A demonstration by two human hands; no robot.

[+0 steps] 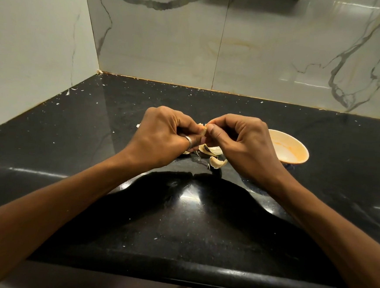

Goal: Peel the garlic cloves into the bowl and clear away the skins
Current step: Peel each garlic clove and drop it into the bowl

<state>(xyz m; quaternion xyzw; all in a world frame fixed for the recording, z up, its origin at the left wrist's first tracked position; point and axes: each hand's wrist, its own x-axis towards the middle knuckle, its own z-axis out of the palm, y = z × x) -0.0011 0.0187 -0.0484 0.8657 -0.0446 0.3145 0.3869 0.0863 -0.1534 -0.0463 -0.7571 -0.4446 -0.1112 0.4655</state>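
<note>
worktop [71, 134]: big, black and shiny, w/ lots of tiny white bits on it. Both my arms reach out over it.
bowl [284, 146]: pale, w/ an orange smear inside. It sits on the worktop just R of my right grip. I see no garlic in it, but that grip hides part of its rim.
left grip [162, 137]: fingers curled in tight, pinching one side of the clove. There's a ring [188, 142] on one finger. I think this one should just hold firm and not squash, so the garlic doesn't pop out.
right grip [241, 143]: also curled in, thumb and first finger pinching the other side of the clove. I'd use the thumbnail here to catch a loose edge of skin, then pull it slowly away from the L one. I'd keep both low over the worktop so the bits fall in one spot and are easy to sweep up later.
skins [217, 163]: a few dry, curled, pale bits on the worktop, right under and btw my two grips. None cleared away yet.
clove [202, 131]: tiny, pale yellow-tan, held up off the worktop btw my fingertips, L of the bowl. Mostly hidden, so I can't tell how much skin is left on it.
</note>
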